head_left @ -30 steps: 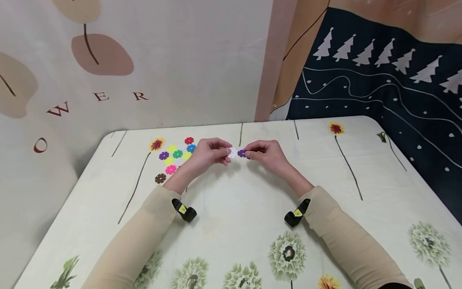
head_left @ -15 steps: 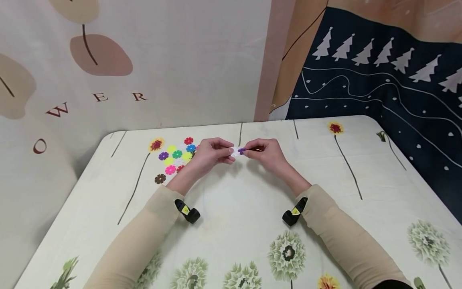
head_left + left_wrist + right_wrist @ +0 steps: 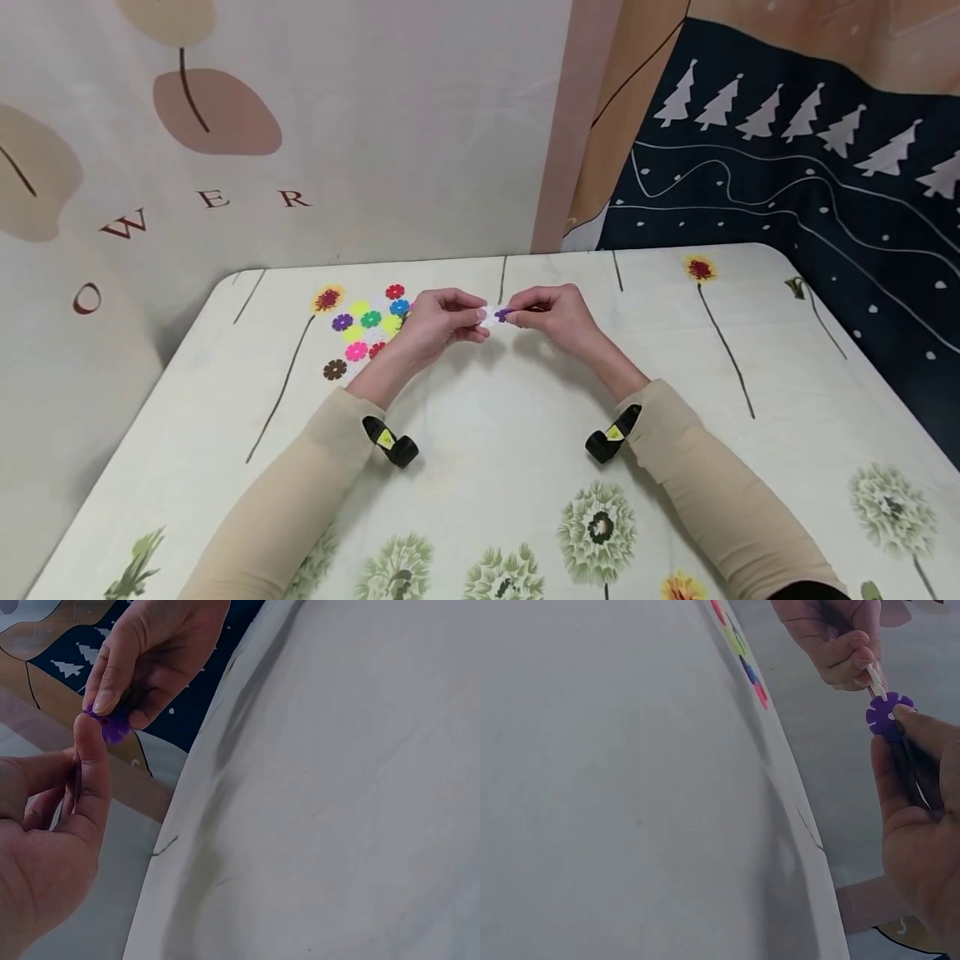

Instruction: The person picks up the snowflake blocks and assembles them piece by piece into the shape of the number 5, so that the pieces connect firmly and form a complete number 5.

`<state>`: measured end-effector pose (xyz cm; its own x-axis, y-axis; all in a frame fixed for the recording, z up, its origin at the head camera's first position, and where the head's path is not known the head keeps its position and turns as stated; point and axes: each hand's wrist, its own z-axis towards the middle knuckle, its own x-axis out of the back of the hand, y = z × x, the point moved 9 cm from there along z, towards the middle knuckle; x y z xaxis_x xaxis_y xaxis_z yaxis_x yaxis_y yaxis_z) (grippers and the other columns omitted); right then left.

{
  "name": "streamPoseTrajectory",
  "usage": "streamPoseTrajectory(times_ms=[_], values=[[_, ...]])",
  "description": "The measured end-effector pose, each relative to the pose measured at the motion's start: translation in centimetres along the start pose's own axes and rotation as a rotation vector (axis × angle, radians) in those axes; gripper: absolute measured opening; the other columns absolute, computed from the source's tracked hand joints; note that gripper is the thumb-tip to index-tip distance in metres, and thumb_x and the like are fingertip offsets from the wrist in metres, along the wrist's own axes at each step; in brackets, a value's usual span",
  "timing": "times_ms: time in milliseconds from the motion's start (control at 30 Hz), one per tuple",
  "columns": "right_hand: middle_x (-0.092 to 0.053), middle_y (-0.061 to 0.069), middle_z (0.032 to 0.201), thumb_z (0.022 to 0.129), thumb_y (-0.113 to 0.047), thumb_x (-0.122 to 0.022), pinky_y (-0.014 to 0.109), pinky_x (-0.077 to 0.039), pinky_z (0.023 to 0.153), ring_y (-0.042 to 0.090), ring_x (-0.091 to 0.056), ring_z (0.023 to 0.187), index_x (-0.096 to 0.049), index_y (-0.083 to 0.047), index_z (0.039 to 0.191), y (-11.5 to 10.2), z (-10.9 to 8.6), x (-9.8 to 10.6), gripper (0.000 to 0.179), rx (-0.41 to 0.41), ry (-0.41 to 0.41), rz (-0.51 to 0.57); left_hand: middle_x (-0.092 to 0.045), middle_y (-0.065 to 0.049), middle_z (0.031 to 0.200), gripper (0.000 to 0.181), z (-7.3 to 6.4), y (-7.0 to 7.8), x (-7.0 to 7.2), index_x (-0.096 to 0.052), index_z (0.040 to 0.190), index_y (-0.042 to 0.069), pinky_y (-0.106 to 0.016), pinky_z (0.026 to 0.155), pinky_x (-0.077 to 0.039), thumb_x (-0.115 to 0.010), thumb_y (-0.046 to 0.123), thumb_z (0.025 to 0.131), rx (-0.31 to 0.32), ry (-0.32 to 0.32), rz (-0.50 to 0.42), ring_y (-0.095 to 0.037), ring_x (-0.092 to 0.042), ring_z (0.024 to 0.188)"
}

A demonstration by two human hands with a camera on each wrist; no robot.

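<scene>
Both hands meet above the far middle of the table. My left hand (image 3: 442, 321) pinches a white snowflake disc (image 3: 490, 315) between thumb and fingers. With thumb and forefinger, my right hand (image 3: 558, 317) pinches a purple snowflake disc (image 3: 502, 316), a flat round piece with a notched rim. In the right wrist view the white disc (image 3: 875, 681) stands edge-on against the rim of the purple disc (image 3: 880, 712). A dark piece (image 3: 907, 769) shows between the right fingers below it. In the left wrist view the left fingers hide the white disc.
Several loose snowflake discs lie left of the left hand, among them a green disc (image 3: 371, 318), a brown disc (image 3: 334, 369) and a red disc (image 3: 395, 291). A flower-print cloth (image 3: 495, 467) covers the table. A printed curtain (image 3: 420, 133) hangs behind the far edge.
The left hand has moved slightly right, bringing the white disc closer against the purple one. The purple disc has turned a little in the right fingers.
</scene>
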<state>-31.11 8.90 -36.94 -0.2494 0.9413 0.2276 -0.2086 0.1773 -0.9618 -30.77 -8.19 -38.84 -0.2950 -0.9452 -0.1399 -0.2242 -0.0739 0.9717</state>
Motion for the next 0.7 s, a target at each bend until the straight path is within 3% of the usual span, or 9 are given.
streamPoseTrajectory(times_ms=[400,700], values=[[-0.075,0.012,0.096,0.087,0.002,-0.080,0.025,-0.057,0.073,0.021,-0.067,0.080,-0.078,0.004,0.096,-0.91,0.32,-0.68,0.010,0.060,-0.042,-0.004,-0.067,-0.016,0.097,0.038,-0.33,0.14,0.34,-0.053,0.131,-0.019,-0.029,0.074,-0.061,-0.064,-0.003,0.099,-0.007,0.015,-0.001,-0.019,-0.072,0.069],[-0.075,0.012,0.099,0.088,0.001,-0.080,0.024,-0.057,0.075,0.022,-0.067,0.084,-0.079,0.003,0.099,-0.78,0.32,-0.53,0.012,0.051,0.005,-0.010,-0.066,-0.017,0.102,0.037,-0.54,0.33,0.46,-0.054,0.132,-0.016,-0.030,0.077,-0.061,-0.065,-0.002,0.099,-0.006,0.045,-0.015,-0.019,-0.073,0.071]])
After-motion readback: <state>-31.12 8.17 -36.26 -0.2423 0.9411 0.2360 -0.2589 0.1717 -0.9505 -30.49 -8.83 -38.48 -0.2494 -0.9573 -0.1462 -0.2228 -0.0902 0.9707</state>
